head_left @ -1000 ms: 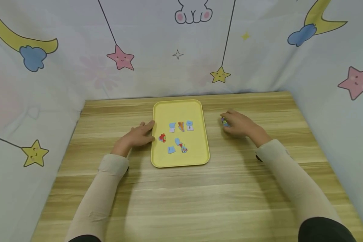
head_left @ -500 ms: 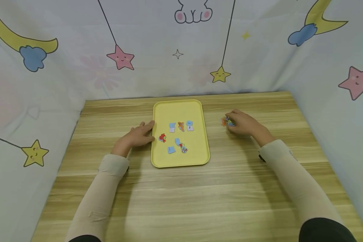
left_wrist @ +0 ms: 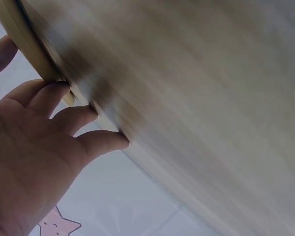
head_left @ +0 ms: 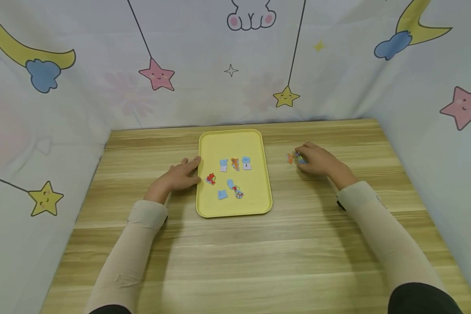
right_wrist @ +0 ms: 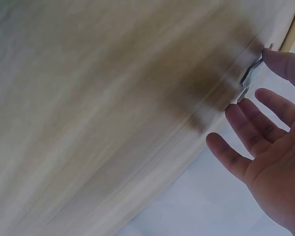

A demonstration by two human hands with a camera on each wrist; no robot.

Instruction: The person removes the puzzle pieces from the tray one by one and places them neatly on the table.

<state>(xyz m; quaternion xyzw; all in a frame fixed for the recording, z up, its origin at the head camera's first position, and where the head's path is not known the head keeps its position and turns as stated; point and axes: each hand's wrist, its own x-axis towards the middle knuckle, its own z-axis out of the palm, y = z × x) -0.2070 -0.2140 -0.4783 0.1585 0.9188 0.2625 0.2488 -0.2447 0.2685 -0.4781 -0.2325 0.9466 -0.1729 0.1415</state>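
Yellow tray [head_left: 235, 141] was set on the wood-grain counter [head_left: 235, 255], toward the far edge, between the two hands. Left hand [head_left: 178, 175] was placed at the tray's left rim: grip spread, rim touched by thumb and a fingertip, other fingertips rested on the counter. Nothing was pinched there.

Right hand [head_left: 315, 159] was lowered to the counter, right of the tray and well apart from it. Small cluster of blue, green and purple cut-out pieces [head_left: 300, 158] was pinched between thumb and fingers, right at the counter surface. Piece count could not be told; mostly covered by fingers, seen edge-on in the right wrist view. One loose orange piece [head_left: 290, 158] was left lying flat just beside the cluster, on the tray side.

In the tray, a far row was formed by a blue-and-white piece [head_left: 223, 165], an orange-and-blue piece [head_left: 235, 164] and a blue-topped white piece [head_left: 246, 163], the last printed with a small dark mark. Nearer, a red piece [head_left: 210, 178] was seen by the left rim. A blue piece [head_left: 222, 194] was placed near the tray's near end, with a blue-and-red multicoloured group [head_left: 237, 190] just right of it.

Pale backdrop [head_left: 204, 111] with printed stars was hung behind the counter.
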